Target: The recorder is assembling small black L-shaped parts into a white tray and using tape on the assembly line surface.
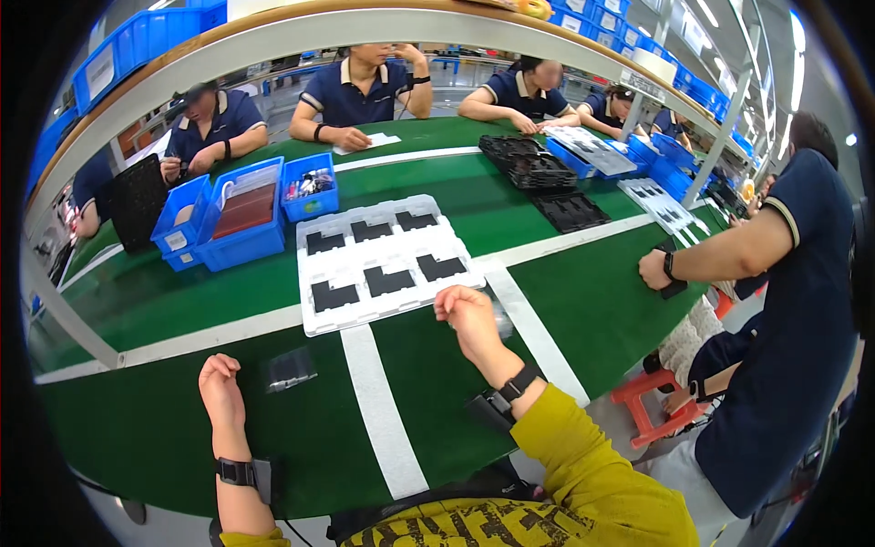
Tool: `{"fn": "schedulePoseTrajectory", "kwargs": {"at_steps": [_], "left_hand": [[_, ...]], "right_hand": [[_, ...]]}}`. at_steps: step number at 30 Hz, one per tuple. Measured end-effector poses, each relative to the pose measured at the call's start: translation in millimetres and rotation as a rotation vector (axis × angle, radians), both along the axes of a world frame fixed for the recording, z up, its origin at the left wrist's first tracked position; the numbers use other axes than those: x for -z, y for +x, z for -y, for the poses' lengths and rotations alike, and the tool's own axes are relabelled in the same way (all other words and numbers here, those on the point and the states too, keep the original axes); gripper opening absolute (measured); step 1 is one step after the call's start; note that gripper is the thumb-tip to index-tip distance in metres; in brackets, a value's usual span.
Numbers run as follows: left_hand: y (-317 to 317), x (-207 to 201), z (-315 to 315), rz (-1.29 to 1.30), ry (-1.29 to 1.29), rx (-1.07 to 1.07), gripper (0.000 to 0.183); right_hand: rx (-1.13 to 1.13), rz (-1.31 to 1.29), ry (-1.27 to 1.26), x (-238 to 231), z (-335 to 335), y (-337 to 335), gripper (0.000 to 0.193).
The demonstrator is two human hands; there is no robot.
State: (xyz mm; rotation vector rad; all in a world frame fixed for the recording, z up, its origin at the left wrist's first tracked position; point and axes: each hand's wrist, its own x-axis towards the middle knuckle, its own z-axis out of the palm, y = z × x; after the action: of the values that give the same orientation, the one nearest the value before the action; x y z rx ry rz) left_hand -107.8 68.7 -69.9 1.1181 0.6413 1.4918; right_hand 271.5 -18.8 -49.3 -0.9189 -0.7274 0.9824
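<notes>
My left hand (221, 387) is raised over the near left part of the green table, its fingers curled and nothing visible in them. Just right of it lies a small clear plastic piece with a dark lower part (292, 369). My right hand (468, 324) is by the near right corner of a white moulded tray (319, 321), fingers bent inward, with no object showing in them. I cannot tell whether it touches the tray. Several black L-shaped flat pieces (388, 281) sit in the tray's recesses. Beside my right hand, a clear plastic piece (501, 321) is partly hidden.
Blue bins (244, 255) stand left of the tray, one with small parts (310, 187). Black trays (572, 211) lie at the far right. A shelf beam (273, 35) crosses above. Co-workers sit opposite; a person (775, 365) stands at right by a red stool (638, 410).
</notes>
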Motion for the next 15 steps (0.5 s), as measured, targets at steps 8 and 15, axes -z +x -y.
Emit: {"fn": "schedulePoseTrajectory", "kwargs": {"at_steps": [8,15], "left_hand": [[8,-82,71,-0.073,0.071,0.179,0.011],[-121,-72,224,-0.602,-0.227,0.606,0.019]], "right_hand": [[-0.306,0.248,-0.071,-37,15,-10,0.02],[-1.407,1.128,-0.127,-102,132,-63,0.022]]}}
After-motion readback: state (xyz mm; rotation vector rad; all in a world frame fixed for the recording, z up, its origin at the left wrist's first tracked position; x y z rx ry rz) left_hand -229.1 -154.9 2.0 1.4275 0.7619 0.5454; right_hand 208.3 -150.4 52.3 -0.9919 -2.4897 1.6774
